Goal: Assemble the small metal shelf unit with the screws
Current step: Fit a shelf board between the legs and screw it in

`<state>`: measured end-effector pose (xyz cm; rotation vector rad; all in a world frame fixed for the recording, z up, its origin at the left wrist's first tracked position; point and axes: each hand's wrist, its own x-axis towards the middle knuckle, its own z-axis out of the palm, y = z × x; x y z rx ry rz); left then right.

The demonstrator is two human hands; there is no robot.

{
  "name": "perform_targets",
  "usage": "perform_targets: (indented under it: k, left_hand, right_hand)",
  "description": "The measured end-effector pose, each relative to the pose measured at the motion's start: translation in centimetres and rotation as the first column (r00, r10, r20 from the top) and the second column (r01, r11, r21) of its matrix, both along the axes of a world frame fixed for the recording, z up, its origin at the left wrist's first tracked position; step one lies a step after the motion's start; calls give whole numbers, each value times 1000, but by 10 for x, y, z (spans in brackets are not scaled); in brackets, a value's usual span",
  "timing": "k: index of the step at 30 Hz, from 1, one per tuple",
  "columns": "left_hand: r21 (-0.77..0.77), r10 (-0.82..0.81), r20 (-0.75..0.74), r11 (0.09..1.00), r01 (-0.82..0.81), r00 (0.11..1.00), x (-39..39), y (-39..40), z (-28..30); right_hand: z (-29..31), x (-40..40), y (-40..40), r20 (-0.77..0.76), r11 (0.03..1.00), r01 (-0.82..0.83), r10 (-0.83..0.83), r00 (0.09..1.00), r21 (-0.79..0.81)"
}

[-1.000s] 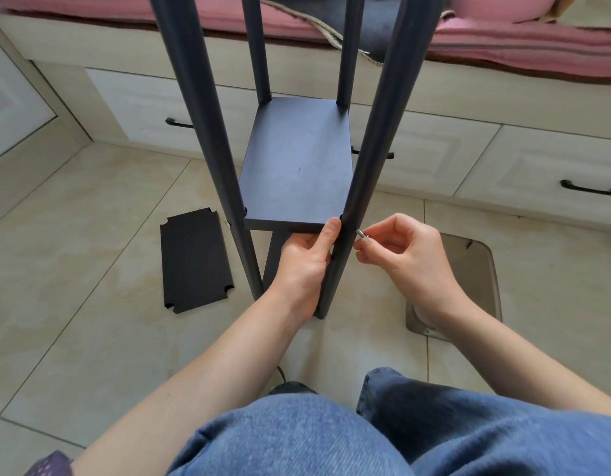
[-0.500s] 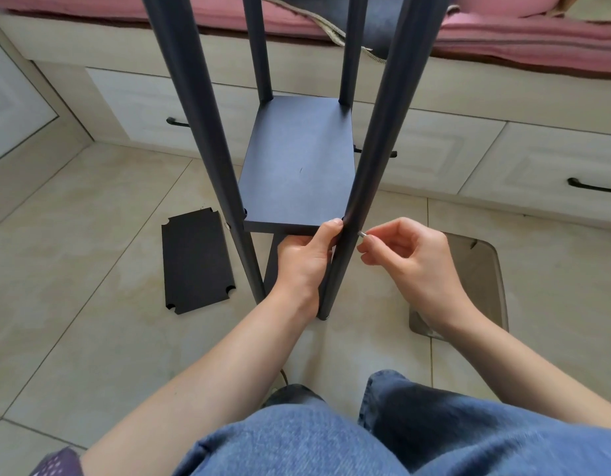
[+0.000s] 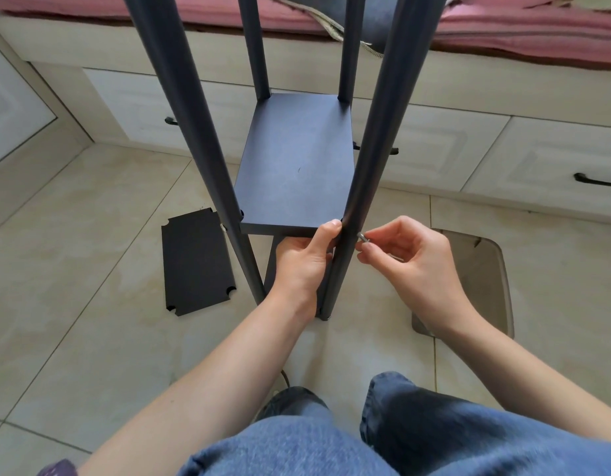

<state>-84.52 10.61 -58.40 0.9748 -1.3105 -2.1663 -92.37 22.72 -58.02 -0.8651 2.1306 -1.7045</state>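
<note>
A dark blue-grey shelf unit stands on the tiled floor with four upright posts. Between the posts sits a shelf board (image 3: 297,166). My left hand (image 3: 305,257) grips the board's near right corner from below, thumb on its top edge beside the near right post (image 3: 372,159). My right hand (image 3: 407,255) pinches a small silver screw (image 3: 362,237) against the outer side of that post, level with the board. A second board is partly visible under the shelf behind my left hand.
A loose dark shelf panel (image 3: 195,262) with notched corners lies flat on the floor to the left. A translucent grey tray (image 3: 486,276) sits on the floor under my right wrist. White drawers (image 3: 537,159) and a pink cushion run along the back. My jeans-clad knees fill the bottom.
Hardly any movement: my right hand's fingers have shifted a little around the screw at the post. My left hand stays on the board's corner.
</note>
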Motion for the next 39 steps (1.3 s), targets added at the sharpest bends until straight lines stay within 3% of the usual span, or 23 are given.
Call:
perform_targets:
  k: [9, 16, 22, 31, 39]
  left_hand:
    - [-9, 6, 6, 1000, -6, 1000, 0, -1, -2]
    - [-15, 3, 21, 1000, -3, 1000, 0, -1, -2]
    - [-16, 1, 26, 1000, 0, 1000, 0, -2, -3]
    - [-30, -8, 32, 1000, 9, 999, 0, -1, -2]
    - [-28, -15, 29, 999, 16, 999, 1, -1, 0]
  right_hand:
    - [-1, 1, 0, -46, 1000, -2, 3, 999, 23]
    - [-1, 1, -4, 348, 993, 38, 4, 937, -114]
    - [2, 0, -3, 262, 992, 7, 26, 965, -126]
    - [2, 2, -3, 284, 992, 28, 7, 959, -121]
    - [2, 1, -3, 172, 998, 16, -4, 985, -68]
